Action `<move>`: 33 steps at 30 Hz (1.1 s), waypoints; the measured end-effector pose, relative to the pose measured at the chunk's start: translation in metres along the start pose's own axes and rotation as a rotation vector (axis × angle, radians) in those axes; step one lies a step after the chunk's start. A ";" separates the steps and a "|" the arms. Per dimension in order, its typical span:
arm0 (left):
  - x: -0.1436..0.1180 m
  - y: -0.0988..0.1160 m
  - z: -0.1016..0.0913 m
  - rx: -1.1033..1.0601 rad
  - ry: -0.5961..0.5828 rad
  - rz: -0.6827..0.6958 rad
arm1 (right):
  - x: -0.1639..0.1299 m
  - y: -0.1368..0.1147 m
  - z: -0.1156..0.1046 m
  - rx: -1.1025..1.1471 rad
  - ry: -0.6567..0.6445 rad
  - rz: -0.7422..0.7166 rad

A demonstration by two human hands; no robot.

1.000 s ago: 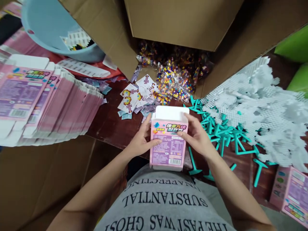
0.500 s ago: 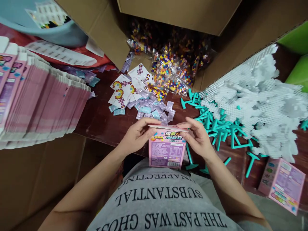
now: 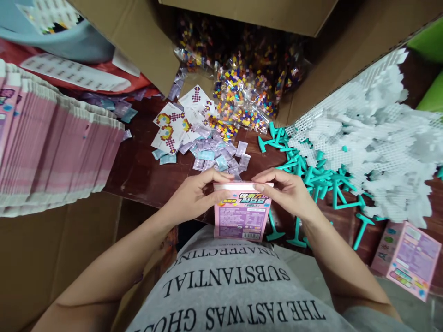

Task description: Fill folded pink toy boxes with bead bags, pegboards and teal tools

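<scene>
A pink and purple printed box [image 3: 242,219] stands upright against my body at the table's front edge. My left hand [image 3: 204,191] grips its top left corner, thumb on the printed face and fingers behind. At the top right corner my right hand [image 3: 285,189] holds it the same way. The box's top edge shows as a pale strip between the two thumbs. Just beyond the hands lies a pile of small lilac and blue sachets [image 3: 221,152]. White pattern cards [image 3: 169,133] overlap behind the sachets.
Bags of colourful small beads [image 3: 238,92] spill from a cardboard box [image 3: 145,41]. Teal toy hammers [image 3: 311,175] and white mesh sheets [image 3: 367,133] heap on the right. Flat pink cartons [image 3: 69,147] are stacked at left. Another pink box [image 3: 408,258] lies at far right.
The top flap, raised at an angle before, now lies down along the box's top edge. Both hands have stayed at the top corners. The view has shifted slightly.
</scene>
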State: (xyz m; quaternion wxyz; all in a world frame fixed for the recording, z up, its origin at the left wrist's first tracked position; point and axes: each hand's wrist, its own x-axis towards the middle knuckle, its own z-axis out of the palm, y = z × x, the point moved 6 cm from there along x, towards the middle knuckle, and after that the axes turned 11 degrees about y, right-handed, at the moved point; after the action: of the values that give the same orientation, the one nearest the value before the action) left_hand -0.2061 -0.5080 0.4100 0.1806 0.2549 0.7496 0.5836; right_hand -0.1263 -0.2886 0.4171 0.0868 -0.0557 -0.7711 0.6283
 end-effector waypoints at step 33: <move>0.183 -0.018 0.004 0.357 0.421 -0.042 | 0.109 -0.003 -0.048 -0.340 0.263 -0.271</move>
State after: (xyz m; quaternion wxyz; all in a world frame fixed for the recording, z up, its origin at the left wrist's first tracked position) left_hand -0.3543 -0.3992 0.3961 -0.0150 0.1404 0.8666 0.4786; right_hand -0.2230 -0.2217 0.4364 0.2592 -0.0470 -0.8482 0.4595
